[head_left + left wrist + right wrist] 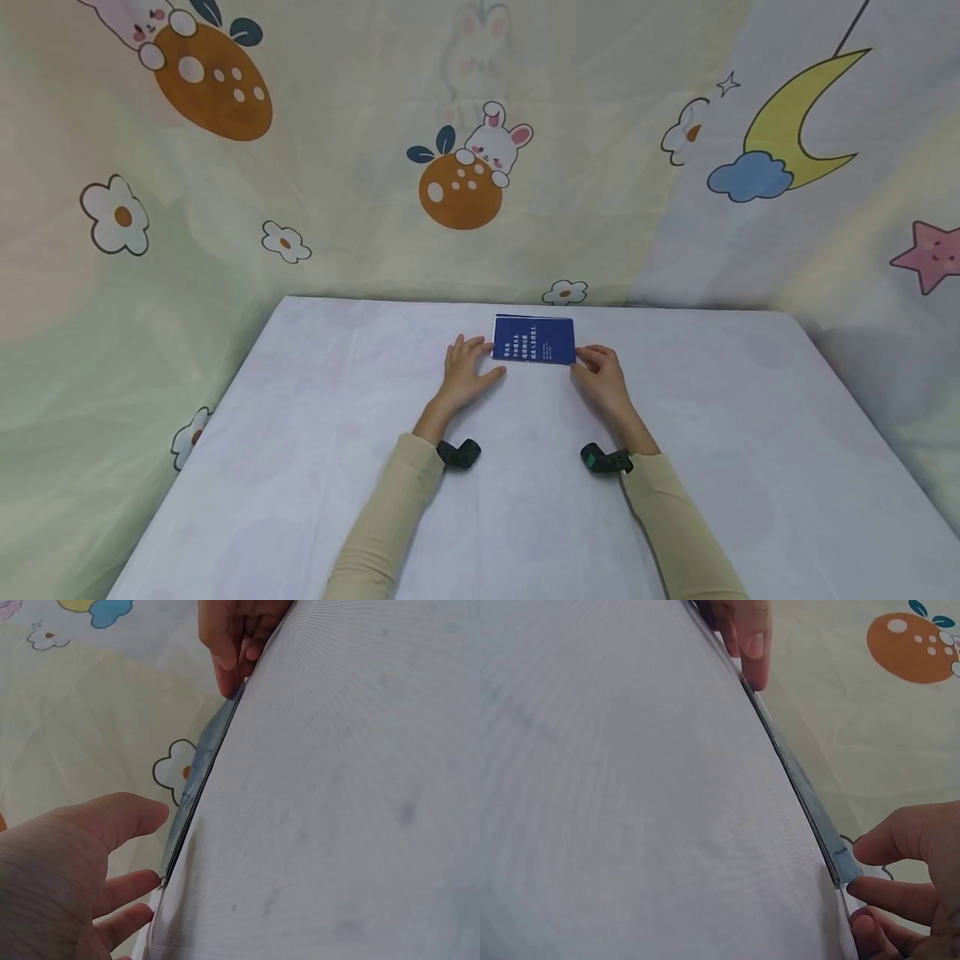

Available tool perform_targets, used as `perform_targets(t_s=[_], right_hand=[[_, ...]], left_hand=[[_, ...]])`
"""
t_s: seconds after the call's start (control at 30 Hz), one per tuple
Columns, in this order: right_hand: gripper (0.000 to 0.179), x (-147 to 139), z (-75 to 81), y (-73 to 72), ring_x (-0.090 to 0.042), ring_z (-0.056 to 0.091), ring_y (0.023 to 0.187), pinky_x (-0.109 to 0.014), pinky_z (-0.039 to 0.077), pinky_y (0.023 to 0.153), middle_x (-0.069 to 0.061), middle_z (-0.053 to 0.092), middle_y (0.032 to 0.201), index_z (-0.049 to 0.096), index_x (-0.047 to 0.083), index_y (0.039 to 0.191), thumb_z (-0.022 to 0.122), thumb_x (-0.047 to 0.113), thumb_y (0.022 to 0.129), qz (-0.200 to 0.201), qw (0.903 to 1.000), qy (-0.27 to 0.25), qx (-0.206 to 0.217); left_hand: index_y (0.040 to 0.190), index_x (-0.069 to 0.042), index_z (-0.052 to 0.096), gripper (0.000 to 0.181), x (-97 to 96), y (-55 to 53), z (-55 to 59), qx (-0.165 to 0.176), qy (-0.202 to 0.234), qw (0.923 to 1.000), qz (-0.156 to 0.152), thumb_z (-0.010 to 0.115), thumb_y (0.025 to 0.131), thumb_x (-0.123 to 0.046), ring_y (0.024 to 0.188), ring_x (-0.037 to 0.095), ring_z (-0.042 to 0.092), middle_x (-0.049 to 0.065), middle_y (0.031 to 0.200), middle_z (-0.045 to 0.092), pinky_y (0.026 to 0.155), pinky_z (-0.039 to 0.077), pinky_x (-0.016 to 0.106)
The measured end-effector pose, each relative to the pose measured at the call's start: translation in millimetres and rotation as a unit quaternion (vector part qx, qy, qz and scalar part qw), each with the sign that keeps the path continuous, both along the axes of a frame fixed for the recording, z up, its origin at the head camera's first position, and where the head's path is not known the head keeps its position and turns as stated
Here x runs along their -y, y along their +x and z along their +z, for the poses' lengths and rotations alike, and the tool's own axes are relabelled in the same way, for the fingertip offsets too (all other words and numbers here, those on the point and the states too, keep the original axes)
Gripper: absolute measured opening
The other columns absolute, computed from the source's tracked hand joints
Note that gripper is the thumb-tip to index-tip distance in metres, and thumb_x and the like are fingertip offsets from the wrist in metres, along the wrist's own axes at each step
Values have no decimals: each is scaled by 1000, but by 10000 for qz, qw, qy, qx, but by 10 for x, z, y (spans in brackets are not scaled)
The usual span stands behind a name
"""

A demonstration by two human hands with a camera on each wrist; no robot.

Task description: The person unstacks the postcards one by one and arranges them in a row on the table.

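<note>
A thin stack of dark blue cards or booklets (pixel 534 340) with white lettering lies flat near the table's far edge, its layers slightly offset at the top. Beside its left edge is my left hand (pixel 467 371), fingers spread, one fingertip at the edge and the thumb held apart. My right hand (pixel 602 379) is at the opposite short edge, with thumb and fingertips close to the lower right corner. Seen edge-on in the left wrist view, the stack (pixel 199 780) spans between the two hands. In the right wrist view, an index fingertip of my right hand (pixel 922 877) meets the stack's corner.
The table (pixel 300 500) wears a white cloth. Behind it hangs a patterned curtain (pixel 337 167) with rabbits, flowers and a moon. Dark wrist cameras (pixel 459 454) sit at the cuffs of both beige sleeves (pixel 390 517).
</note>
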State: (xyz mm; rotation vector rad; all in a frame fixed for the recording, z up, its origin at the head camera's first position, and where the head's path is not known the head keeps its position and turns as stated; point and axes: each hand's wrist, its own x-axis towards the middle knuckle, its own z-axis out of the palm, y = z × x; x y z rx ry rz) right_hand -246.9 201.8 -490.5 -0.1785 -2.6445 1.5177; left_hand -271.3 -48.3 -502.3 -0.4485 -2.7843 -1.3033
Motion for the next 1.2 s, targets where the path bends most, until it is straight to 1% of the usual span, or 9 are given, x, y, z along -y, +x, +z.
perform_targets(t_s=[0.13, 0.3, 0.5, 0.63, 0.73, 0.83, 0.97, 1.07, 1.2], right_hand=[[40, -17, -16, -26, -34, 44, 113, -45, 37, 99, -24, 44, 134, 57, -8, 128, 62, 9, 93, 7, 10000, -60, 79], [39, -7, -8, -12, -32, 48, 109, -41, 39, 95, -22, 52, 129, 60, -2, 126, 67, 14, 91, -211, 9995, -232, 35], [36, 5, 0, 4, -19, 54, 96, -23, 43, 82, -20, 62, 118, 62, -1, 123, 69, 12, 90, -281, 9982, -502, -180], [35, 19, 13, 5, -4, 58, 86, -11, 46, 76, -23, 64, 116, 62, -5, 121, 69, 3, 88, -140, 9948, -966, -291], [36, 33, 23, -2, 3, 59, 83, -10, 48, 76, -25, 64, 117, 60, -7, 122, 67, 0, 88, -53, 9924, -1198, -263], [36, 43, 29, -8, 3, 59, 82, -10, 48, 76, -25, 63, 117, 59, -7, 123, 66, 0, 88, -31, 9921, -1234, -243], [41, 43, 22, -5, 1, 59, 80, -11, 48, 72, -24, 64, 112, 56, -3, 128, 66, 0, 89, -67, 9928, -1152, -331], [44, 36, 7, -4, 0, 58, 76, -12, 48, 68, -23, 63, 107, 55, -1, 131, 65, -2, 88, -91, 9926, -1123, -452], [43, 29, -12, -7, 1, 58, 73, -13, 48, 66, -18, 62, 103, 56, 0, 130, 65, -2, 88, -110, 9925, -1118, -474]], left_hand=[[129, 0, 58, 51, 12, 4, -9, 0, 198, 9998, 53, 68, 86, -26, 145, 44, 13, 21, 145, 44, 117, 1, 54], [125, 2, 59, 47, 20, 14, -4, -83, 574, 9982, 136, 69, 85, -22, 144, 46, 16, 21, 140, 49, 117, 2, 56], [125, 1, 60, 45, 11, 22, 24, 35, 1055, 9935, 430, 71, 86, -19, 143, 42, 21, 19, 133, 56, 116, 6, 57], [123, -3, 63, 42, -2, 14, 69, -109, 1414, 9873, 713, 73, 86, -19, 138, 39, 32, 15, 128, 61, 113, 13, 57], [120, -4, 65, 39, -3, 6, 94, -299, 1574, 9829, 909, 74, 85, -18, 129, 36, 42, 13, 118, 67, 109, 20, 57], [117, -4, 66, 35, 1, -5, 100, -381, 1698, 9792, 1046, 74, 85, -14, 117, 33, 53, 13, 108, 70, 105, 30, 52], [113, 0, 66, 32, -11, -2, 107, -403, 1883, 9759, 1030, 75, 84, -9, 98, 31, 63, 15, 101, 71, 92, 47, 42], [112, 1, 66, 32, -28, 3, 102, -424, 1929, 9758, 940, 75, 83, -6, 91, 30, 65, 16, 98, 70, 85, 51, 37], [116, 2, 65, 36, -45, 7, 100, -482, 1916, 9766, 852, 75, 82, -3, 87, 31, 66, 17, 95, 70, 81, 53, 35]])
